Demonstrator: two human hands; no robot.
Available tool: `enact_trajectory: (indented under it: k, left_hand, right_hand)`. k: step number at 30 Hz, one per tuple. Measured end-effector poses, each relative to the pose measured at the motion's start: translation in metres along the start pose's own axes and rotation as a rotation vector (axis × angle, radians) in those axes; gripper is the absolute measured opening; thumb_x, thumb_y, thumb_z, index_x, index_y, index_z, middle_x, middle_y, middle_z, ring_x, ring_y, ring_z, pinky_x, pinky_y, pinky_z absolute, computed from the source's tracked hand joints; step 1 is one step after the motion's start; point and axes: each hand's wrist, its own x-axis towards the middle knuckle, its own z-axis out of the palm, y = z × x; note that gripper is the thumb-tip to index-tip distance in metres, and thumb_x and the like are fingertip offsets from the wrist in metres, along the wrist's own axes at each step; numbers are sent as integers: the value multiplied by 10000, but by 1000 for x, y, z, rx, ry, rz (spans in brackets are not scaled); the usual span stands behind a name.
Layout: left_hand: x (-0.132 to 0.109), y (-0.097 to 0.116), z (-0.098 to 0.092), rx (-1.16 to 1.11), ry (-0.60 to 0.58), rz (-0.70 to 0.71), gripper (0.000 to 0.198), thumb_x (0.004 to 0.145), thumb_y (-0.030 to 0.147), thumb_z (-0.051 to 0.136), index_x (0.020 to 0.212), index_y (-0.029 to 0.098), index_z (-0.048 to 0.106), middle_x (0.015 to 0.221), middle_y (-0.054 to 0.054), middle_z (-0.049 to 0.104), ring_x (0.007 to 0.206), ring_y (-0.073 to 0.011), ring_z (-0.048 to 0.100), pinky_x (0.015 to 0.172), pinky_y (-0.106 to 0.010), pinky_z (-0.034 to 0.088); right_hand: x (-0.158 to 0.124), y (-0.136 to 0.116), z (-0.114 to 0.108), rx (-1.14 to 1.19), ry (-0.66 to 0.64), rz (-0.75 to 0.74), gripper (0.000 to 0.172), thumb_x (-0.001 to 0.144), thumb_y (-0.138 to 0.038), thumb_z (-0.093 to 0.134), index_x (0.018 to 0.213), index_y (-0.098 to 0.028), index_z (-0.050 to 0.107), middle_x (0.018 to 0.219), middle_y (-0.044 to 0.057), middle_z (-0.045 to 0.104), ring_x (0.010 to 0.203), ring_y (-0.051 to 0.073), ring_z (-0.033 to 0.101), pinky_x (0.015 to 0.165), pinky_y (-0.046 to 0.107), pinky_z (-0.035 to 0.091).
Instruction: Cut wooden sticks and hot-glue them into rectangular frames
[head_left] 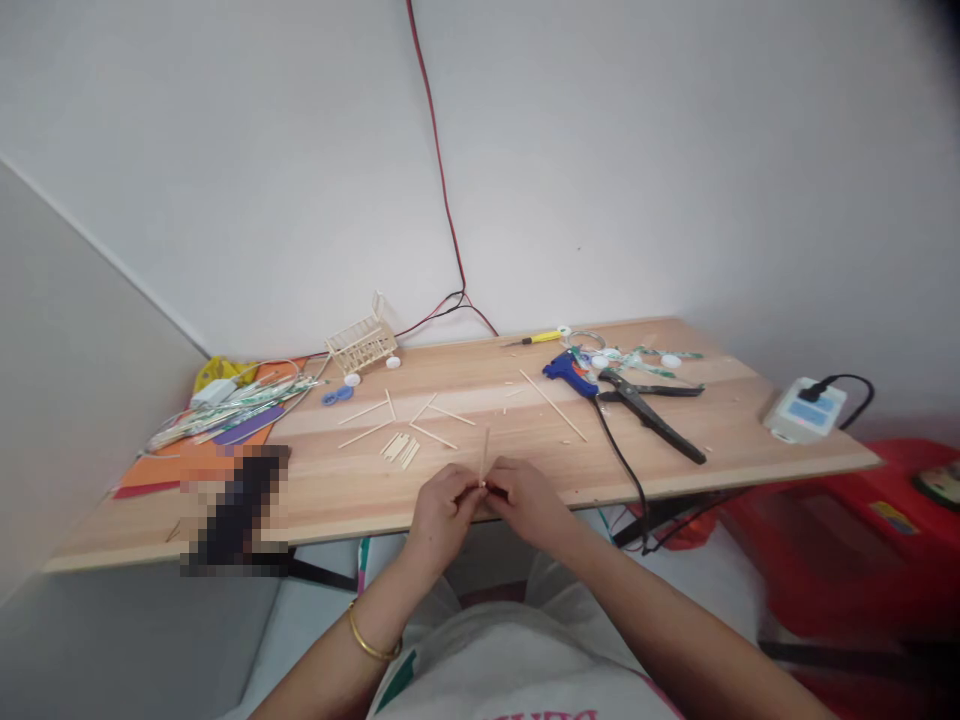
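Stick [486,448]: upright between both hands' fingertips, over the table [360,497] by its near edge — probably close in for control.
Left hand [444,508]: pinched narrow on the stick's lower end.
Right hand [529,502]: pinched there too, likely to steady it.
Short sticks [409,454]: bunched just beyond, seemingly for easy reach.
Glue gun [571,374]: beside the cutters [654,417] — apparently laid rightward, out of the hands' way.

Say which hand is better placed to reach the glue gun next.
Likely the right hand: the glue gun lies on its side of the table, farther from the left hand. Both seem to pinch a thin stick, so the right should first let go.
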Motion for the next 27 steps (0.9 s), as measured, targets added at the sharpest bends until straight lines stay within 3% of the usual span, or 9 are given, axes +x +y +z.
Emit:
enact_trajectory:
  k: [5, 8, 10, 14, 27]
  left_hand:
    - [1, -1, -1, 48, -23, 23, 121, 809, 164, 526, 807, 185, 645, 811, -33, 638, 787, -148, 565, 713, -249, 429]
    - [2, -1, -1, 78, -23, 18, 116, 804, 150, 522, 780, 179, 632, 793, -31, 630, 770, -143, 563, 695, -243, 425]
    - [2, -1, -1, 82, -25, 15, 117, 803, 147, 518, 772, 174, 627, 789, -31, 625, 761, -140, 559, 688, -241, 423]
    - [2, -1, -1, 86, -31, 3, 126, 802, 139, 508, 758, 170, 621, 774, -29, 608, 742, -137, 544, 676, -244, 419]
    - [9, -4, -7, 212, -44, 72, 128, 768, 145, 546, 701, 175, 650, 778, -49, 609, 820, -189, 501, 746, -322, 392]
  right_hand:
    - [-2, -5, -19, 39, -16, 13, 74, 804, -186, 563, 808, -150, 628, 787, 44, 604, 730, 146, 534, 638, 233, 361]
    - [-2, -14, -37, 134, -1, 63, 132, 823, -249, 551, 916, -177, 610, 819, 30, 618, 715, 136, 541, 629, 227, 371]
    - [0, -19, -43, 160, -9, 66, 104, 819, -263, 558, 872, -187, 607, 789, 12, 621, 702, 131, 539, 615, 221, 363]
    - [5, -22, -42, 70, -38, 35, 49, 786, -203, 588, 749, -171, 597, 721, 5, 609, 681, 128, 524, 604, 222, 338]
    - [15, -21, -37, -81, -126, 40, 97, 810, -219, 539, 743, -156, 570, 678, 10, 587, 611, 112, 466, 553, 215, 282]
